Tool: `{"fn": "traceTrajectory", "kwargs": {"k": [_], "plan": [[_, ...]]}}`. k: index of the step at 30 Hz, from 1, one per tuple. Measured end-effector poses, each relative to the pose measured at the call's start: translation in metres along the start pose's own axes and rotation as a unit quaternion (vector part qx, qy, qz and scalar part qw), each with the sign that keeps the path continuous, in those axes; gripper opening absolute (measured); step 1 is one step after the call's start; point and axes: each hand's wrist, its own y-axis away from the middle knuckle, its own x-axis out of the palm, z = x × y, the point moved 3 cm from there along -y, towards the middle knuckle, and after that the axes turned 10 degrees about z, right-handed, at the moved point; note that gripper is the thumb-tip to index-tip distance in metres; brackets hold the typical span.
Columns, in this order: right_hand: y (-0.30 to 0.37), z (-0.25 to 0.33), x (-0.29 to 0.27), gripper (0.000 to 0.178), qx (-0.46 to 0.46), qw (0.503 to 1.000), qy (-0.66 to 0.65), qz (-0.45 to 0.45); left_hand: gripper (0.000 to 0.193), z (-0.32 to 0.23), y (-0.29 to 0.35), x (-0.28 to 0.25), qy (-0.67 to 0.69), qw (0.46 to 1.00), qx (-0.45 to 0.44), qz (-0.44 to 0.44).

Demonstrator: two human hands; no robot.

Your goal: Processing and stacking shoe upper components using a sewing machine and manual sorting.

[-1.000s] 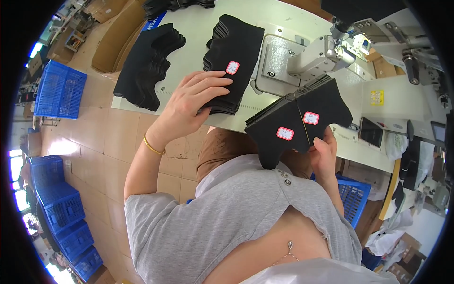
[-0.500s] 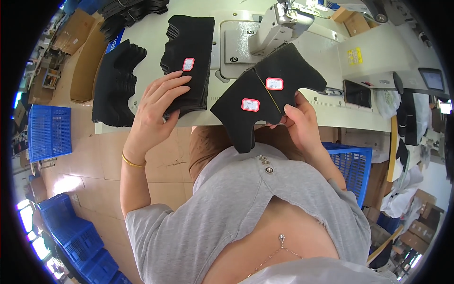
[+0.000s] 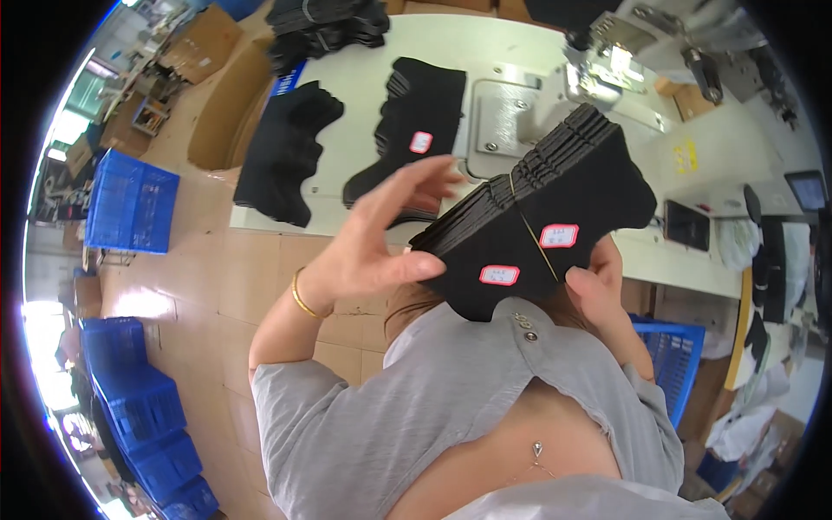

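My right hand (image 3: 600, 284) grips the lower right edge of a thick bundle of black cut pieces (image 3: 598, 186), thumb on the front face. A thin yellowish band runs around the bundle, and two red-edged white labels sit on its face. It is tilted up, so the layered edges of many pieces show. My left hand (image 3: 368, 238), slightly blurred, is open at the bundle's left end; its thumb overlaps the lower left corner, and I cannot tell if it touches. Behind its fingers lies another black stack (image 3: 422, 104) with one label. Farther left is a wavy-edged black stack (image 3: 290, 152).
The sewing machine (image 3: 555, 108) stands behind the bundle on the pale table (image 3: 347, 65). More black pieces (image 3: 325, 30) are heaped at the far left. A dark phone (image 3: 686, 224) lies at the right. Blue crates (image 3: 130, 204) stand on the floor at left, another blue crate (image 3: 680, 351) under the table.
My right hand has raised and tilted the banded bundle, showing its layered edges. My left hand has come off the labelled stack and moved to the bundle's left end. The view has shifted.
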Motion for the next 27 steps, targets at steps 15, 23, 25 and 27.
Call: {"fn": "traceTrajectory", "kwargs": {"k": [15,23,25,27], "plan": [[-0.037,-0.009,0.020,0.023,0.162,0.971,0.123,0.122,0.031,0.039,-0.001,-0.298,0.180,0.873,0.067,-0.449],[-0.216,0.024,0.138,0.035,-0.340,0.737,0.551,0.192,0.030,0.129,-0.032,-0.363,0.308,0.737,0.059,-0.599],[-0.298,0.005,0.161,0.043,-0.389,0.684,0.595,0.163,0.030,0.142,-0.019,-0.363,0.305,0.744,0.041,-0.593],[-0.380,-0.021,0.162,0.057,-0.392,0.638,0.653,0.115,0.029,0.163,-0.005,-0.366,0.300,0.753,0.025,-0.586]]}}
